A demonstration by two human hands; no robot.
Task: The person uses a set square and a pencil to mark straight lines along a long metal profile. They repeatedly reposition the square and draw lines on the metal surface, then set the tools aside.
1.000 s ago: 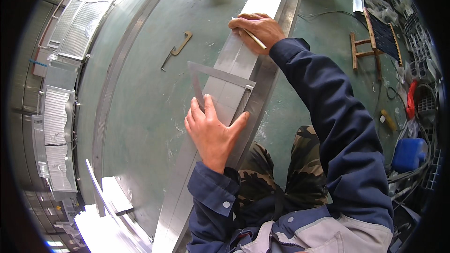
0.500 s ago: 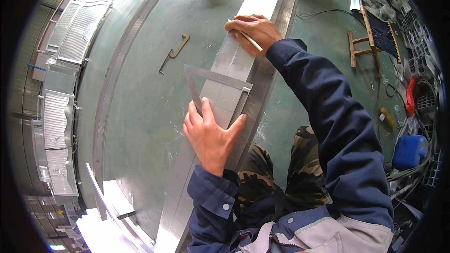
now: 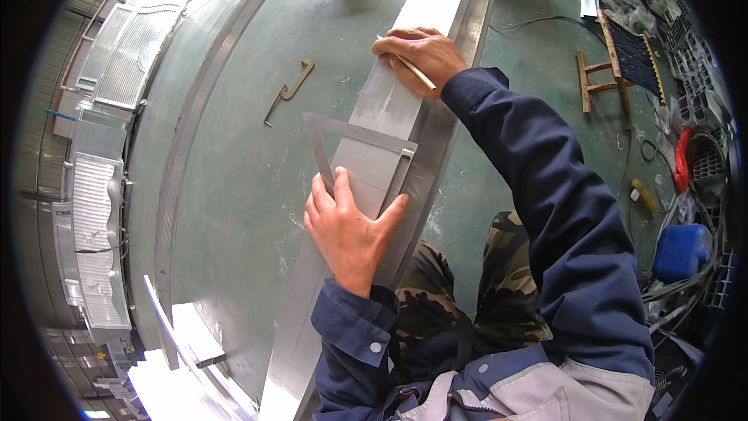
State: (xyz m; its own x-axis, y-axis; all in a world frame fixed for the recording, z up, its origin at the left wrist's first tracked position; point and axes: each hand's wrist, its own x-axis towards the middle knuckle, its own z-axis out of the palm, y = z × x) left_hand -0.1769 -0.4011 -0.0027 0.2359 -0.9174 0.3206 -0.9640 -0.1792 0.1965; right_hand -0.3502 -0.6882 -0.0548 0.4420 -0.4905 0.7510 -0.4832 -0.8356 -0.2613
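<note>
A long, flat silver metal beam (image 3: 389, 95) runs diagonally in front of me, with thin lines drawn along and across its top face. A grey triangle square (image 3: 360, 132) lies across it, one corner sticking out past the left edge. My left hand (image 3: 348, 230) holds the square down against the beam, index finger and thumb spread toward its two sides. Farther up the beam, my right hand (image 3: 425, 56) is closed around a pale pencil (image 3: 416, 72). The hand rests on the beam's top face, and its fingers mostly hide the writing end.
On the green floor to the left lies a brass-coloured hook-shaped tool (image 3: 298, 80). A wooden folding stool (image 3: 615, 62), a blue jug (image 3: 681, 252) and tangled cables are at the right. Corrugated metal panels (image 3: 97, 234) line the left, with more metal profiles (image 3: 195, 335) at lower left.
Little differs. Both hands, the square and the pencil keep nearly the same places, with only a slight shift of the whole view.
</note>
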